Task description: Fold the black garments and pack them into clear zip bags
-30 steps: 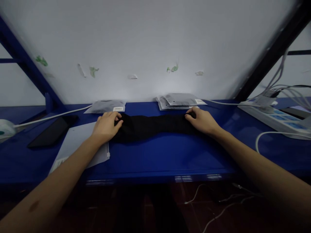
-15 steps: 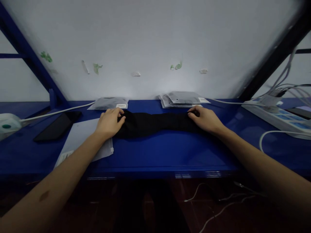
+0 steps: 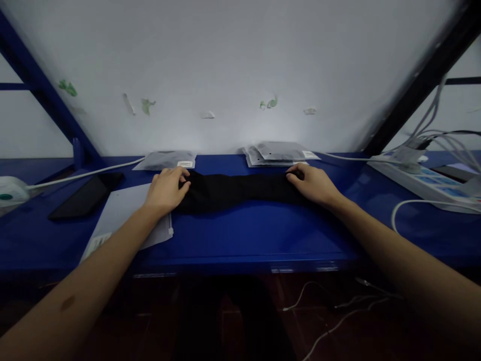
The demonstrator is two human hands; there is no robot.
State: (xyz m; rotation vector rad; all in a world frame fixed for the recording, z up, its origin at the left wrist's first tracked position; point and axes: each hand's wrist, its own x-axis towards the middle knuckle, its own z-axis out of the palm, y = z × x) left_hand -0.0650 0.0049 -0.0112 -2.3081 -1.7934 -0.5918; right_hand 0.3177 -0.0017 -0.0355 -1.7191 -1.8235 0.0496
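A long folded piece of black cloth (image 3: 233, 193) lies stretched sideways across the blue table (image 3: 240, 235). At its left end my left hand (image 3: 167, 189) is closed on the fabric, thumb and fingers curled around the edge. My right hand (image 3: 313, 183) pinches the opposite end, and the fingertips of both hands are partly hidden by the dark fabric. Beneath my left wrist lies a flat frosted zip bag (image 3: 120, 210) with a slider at its right edge and a label at its lower left corner.
Frosted bags with labels rest by the wall: one bag (image 3: 165, 159) at left, a small stack (image 3: 281, 151) right of centre. A black phone (image 3: 84, 198) lies at left. A white power strip (image 3: 428, 183) with cables occupies the right. Cables (image 3: 323, 341) trail on the floor.
The whole scene has shifted slightly left in view as my head turned a little. Both hands keep their hold on the black cloth, which looks unchanged.
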